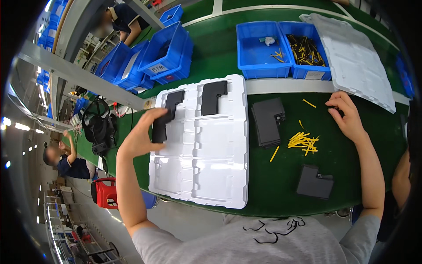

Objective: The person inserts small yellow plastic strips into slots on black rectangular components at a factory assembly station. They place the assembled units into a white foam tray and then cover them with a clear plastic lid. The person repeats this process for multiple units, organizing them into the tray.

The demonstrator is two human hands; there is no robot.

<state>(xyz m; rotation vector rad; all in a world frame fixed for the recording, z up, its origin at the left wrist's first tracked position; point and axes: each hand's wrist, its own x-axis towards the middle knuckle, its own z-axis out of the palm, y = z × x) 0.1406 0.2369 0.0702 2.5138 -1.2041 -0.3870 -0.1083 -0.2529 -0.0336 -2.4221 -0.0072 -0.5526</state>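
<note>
My left hand [143,134] grips a flat black piece [159,131] between thumb and fingers, over the left side of a white moulded tray [220,154]. Its full outline is partly hidden by the hand. Two black L-shaped pieces lie in the tray's far compartments, one on the left [176,97] and one on the right [214,97]. My right hand [347,113] rests low over the green table, fingers bent but apart, with nothing visible in them. Left of it are loose yellow strips [303,141] and a stack of black L-shaped pieces [267,121].
A smaller black L-shaped stack [314,182] sits near the front edge. Behind are a blue bin [263,68] and another bin [307,70] of black and yellow pieces. A white tray [351,53] leans at far right. A black bag [99,125] lies left; other people work beyond.
</note>
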